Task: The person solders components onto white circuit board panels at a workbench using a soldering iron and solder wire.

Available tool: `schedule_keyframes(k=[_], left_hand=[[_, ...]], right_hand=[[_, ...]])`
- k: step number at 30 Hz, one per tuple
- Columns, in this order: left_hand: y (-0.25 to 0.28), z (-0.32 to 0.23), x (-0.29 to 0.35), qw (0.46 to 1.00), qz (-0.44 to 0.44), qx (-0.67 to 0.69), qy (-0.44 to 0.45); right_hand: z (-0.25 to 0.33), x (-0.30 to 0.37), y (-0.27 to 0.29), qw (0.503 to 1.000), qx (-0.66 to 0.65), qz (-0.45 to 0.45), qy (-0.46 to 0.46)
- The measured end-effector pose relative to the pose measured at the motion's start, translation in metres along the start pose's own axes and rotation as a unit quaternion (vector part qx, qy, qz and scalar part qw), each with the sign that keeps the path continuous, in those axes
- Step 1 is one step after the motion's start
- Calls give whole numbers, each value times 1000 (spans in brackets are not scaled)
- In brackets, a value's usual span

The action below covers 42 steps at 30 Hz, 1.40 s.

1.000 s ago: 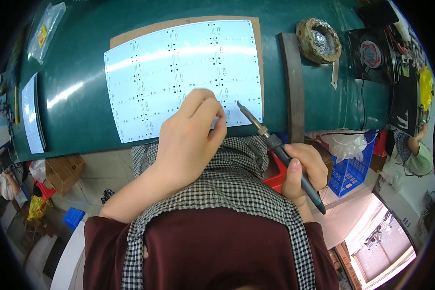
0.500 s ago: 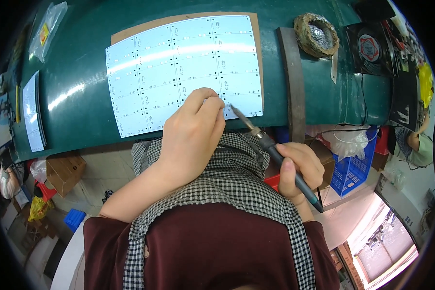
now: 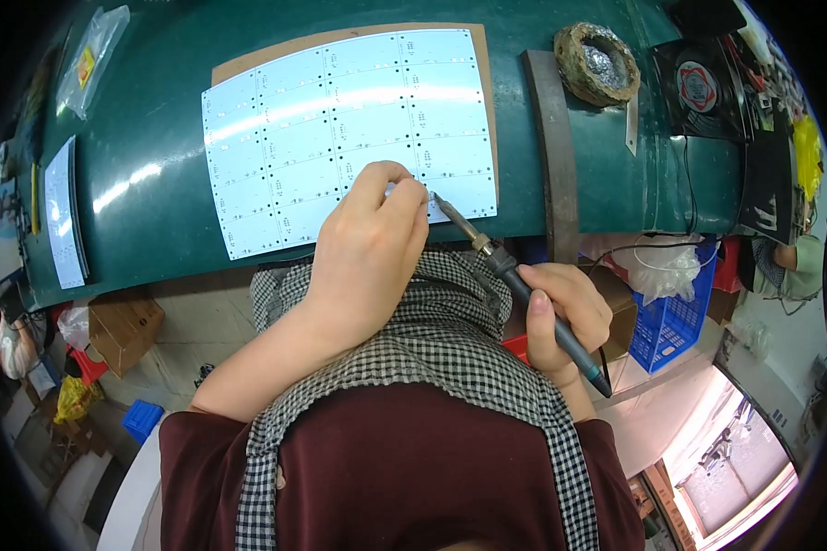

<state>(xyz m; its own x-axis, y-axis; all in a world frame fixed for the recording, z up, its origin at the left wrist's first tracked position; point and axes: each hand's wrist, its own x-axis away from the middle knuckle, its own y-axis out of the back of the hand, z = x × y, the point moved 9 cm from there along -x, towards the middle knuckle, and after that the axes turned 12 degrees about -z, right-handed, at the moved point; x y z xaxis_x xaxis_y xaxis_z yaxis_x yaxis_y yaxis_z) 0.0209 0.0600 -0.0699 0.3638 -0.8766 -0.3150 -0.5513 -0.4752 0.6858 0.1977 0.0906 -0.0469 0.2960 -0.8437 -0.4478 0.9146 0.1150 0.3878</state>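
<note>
A large white circuit board panel (image 3: 300, 138), marked off into many rectangles, lies on a brown backing sheet (image 3: 490, 110) on the green table. Over its near right part, my left hand (image 3: 363, 243) is closed in a pinch, fingertips at the panel. Whatever sits between those fingers is hidden. My right hand (image 3: 570, 317) is wrapped round the grey handle of a soldering iron (image 3: 505, 266). The iron slants up and left, its dark tip beside my left fingertips, close over the panel; whether it touches the surface I cannot tell.
A dark bar (image 3: 553, 147) lies right of the panel, with a round brown holder (image 3: 597, 64) of crumpled foil beyond it. A square fan (image 3: 700, 87) stands farther right. White panels (image 3: 62, 211) are stacked at left. Below the table edge is a blue crate (image 3: 666, 326).
The soldering iron's tip has shifted slightly left and up, nearer my left fingertips. My left hand stays almost where it was, still pinched.
</note>
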Motion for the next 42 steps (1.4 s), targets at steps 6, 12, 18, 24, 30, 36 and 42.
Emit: schedule_keyframes(k=[6, 12, 18, 24, 30, 36, 42], left_hand=[[1, 6, 2, 999, 27, 24, 24], [34, 42, -2, 969, 42, 148, 192], [177, 179, 6, 908, -176, 143, 354], [218, 118, -61, 901, -396, -161, 72], [54, 84, -85, 994, -70, 4, 81], [41, 85, -87, 995, -56, -33, 76], [39, 85, -87, 994, -84, -38, 57]], right_hand=[[4, 6, 5, 1000, 7, -3, 13], [-14, 13, 28, 993, -27, -103, -53], [-4, -16, 7, 998, -4, -62, -24], [16, -48, -40, 999, -48, 12, 19], [12, -79, -68, 999, 39, -15, -21], [-1, -87, -87, 999, 3, 2, -42], [-3, -91, -93, 999, 3, 30, -42]])
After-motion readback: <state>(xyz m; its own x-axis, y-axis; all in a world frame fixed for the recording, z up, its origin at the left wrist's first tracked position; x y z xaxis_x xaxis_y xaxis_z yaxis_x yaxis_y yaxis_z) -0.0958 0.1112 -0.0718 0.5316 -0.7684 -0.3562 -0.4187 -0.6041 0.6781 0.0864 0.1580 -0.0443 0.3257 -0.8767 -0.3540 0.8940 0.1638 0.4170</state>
